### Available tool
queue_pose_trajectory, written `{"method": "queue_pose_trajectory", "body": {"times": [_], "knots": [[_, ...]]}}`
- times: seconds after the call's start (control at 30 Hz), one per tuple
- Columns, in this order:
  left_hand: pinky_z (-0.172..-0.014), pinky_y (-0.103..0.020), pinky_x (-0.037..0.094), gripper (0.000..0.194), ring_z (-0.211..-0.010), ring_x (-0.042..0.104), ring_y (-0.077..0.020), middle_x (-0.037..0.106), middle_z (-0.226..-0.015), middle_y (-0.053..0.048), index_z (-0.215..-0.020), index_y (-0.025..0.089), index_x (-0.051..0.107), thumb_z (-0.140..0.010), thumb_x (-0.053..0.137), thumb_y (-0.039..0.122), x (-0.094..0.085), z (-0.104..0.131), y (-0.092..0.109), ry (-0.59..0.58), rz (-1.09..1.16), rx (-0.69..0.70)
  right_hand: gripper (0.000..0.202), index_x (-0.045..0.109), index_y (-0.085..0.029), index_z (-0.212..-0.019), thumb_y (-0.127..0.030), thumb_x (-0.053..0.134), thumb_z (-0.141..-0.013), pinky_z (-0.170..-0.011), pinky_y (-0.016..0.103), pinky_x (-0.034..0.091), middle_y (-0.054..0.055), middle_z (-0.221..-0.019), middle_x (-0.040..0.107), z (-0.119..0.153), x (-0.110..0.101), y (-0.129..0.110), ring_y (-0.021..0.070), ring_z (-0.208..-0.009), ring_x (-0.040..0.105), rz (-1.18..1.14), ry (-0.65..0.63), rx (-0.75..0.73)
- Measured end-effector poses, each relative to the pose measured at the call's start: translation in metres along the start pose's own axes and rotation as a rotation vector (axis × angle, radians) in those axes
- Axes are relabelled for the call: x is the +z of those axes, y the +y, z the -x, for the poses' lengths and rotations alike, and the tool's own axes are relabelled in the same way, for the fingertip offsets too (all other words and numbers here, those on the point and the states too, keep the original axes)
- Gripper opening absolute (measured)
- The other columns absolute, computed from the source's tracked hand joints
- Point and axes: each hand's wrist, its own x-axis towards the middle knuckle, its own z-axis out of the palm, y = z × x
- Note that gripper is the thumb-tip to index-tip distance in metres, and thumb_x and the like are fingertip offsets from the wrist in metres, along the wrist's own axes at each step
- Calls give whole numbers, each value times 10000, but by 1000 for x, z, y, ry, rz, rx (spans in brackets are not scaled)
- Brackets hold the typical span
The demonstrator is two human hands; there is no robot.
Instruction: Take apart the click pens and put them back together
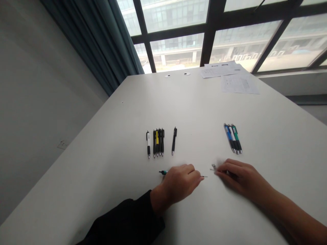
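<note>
My left hand [182,181] is wrapped round a teal pen [164,172]; its dark end sticks out on the left and a thin refill tip [205,176] points out on the right. Opposite it, my right hand [238,173] pinches a small silver pen tip piece [214,165], blurred at the fingertips. Beyond my left hand lie a white pen [148,143], a tight row of several black pens with a yellow pen [157,137] among them, and a single black pen [174,141]. A blue pen [229,135], a white one and a green pen [236,136] lie beyond my right hand.
The white table [184,105] reaches back to the window. Printed papers [240,84] lie at its far right. Two small oval pieces [187,74] sit near the far edge. A dark curtain [102,41] hangs at the left.
</note>
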Motion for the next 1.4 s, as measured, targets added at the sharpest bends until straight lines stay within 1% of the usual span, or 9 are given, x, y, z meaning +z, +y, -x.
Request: {"method": "queue_pose_trajectory", "body": {"times": [0.23, 0.43, 0.53, 0.63, 0.8, 0.93, 1.13, 1.27, 1.4], "knots": [[-527, -259, 338, 329, -604, 524, -125, 607, -722, -2, -761, 184, 602, -1028, 504, 348, -1, -1, 1, 1, -5, 12, 233, 666, -218, -778, -389, 648, -934, -543, 271, 440, 24, -692, 644, -2, -3, -4, 145, -562, 559, 20, 115, 71], [-529, -260, 349, 329, -601, 535, -121, 599, -708, 13, -748, 193, 591, -1025, 510, 348, 1, -1, 5, 32, -31, 69, 174, 705, -205, -976, -331, 585, -982, -567, 250, 449, 40, -751, 645, 1, 5, -24, 142, -615, 583, -111, -98, -50], [-538, -258, 365, 329, -616, 545, -124, 614, -726, 17, -764, 195, 603, -1025, 518, 377, 3, -1, 6, 29, -30, 87, 219, 690, -207, -907, -283, 512, -1010, -605, 258, 443, 43, -750, 636, 1, 7, -27, 154, -657, 596, -91, -139, -75], [-551, -261, 380, 295, -637, 552, -132, 625, -747, 15, -816, 195, 628, -1018, 536, 390, 2, -1, 3, 15, -28, 82, 208, 658, -208, -857, -260, 512, -995, -581, 260, 421, 31, -723, 612, 1, -1, -23, 149, -615, 562, -49, -156, -49], [-572, -241, 383, 294, -661, 553, -116, 611, -748, 3, -774, 179, 633, -996, 590, 367, -2, 2, -13, 10, -46, 19, 206, 645, -220, -817, -294, 533, -974, -568, 265, 419, 26, -722, 631, 0, -19, -10, 153, -601, 566, 20, -215, 28], [-579, -228, 395, 240, -668, 563, -112, 627, -761, 2, -790, 175, 662, -966, 643, 336, -7, 4, -27, 15, -38, -15, 194, 656, -222, -827, -296, 540, -963, -573, 270, 430, 34, -751, 657, 2, -21, -4, 160, -613, 582, 46, -243, 50], [-639, -221, 492, 152, -743, 619, -126, 664, -850, -31, -987, 162, 702, -975, 628, 294, -9, 5, -34, 70, 40, -45, 181, 662, -224, -817, -292, 556, -947, -570, 267, 429, 23, -727, 656, 3, -19, -1, 158, -597, 580, 78, -224, 78], [-718, -266, 560, 250, -807, 608, -148, 630, -923, -71, -1199, 125, 658, -992, 587, 243, -9, 3, -27, 113, 109, 6, 231, 623, -214, -749, -305, 552, -948, -536, 262, 406, 17, -682, 641, 3, -19, -1, 149, -559, 559, 91, -205, 92], [-842, -320, 585, 394, -933, 600, -185, 585, -1007, -123, -1333, 71, 583, -958, 463, 51, -13, 0, -19, 75, 139, 77, 248, 612, -213, -730, -310, 549, -950, -530, 267, 402, 18, -665, 635, 2, -19, 0, 153, -554, 556, 106, -185, 90]]}}
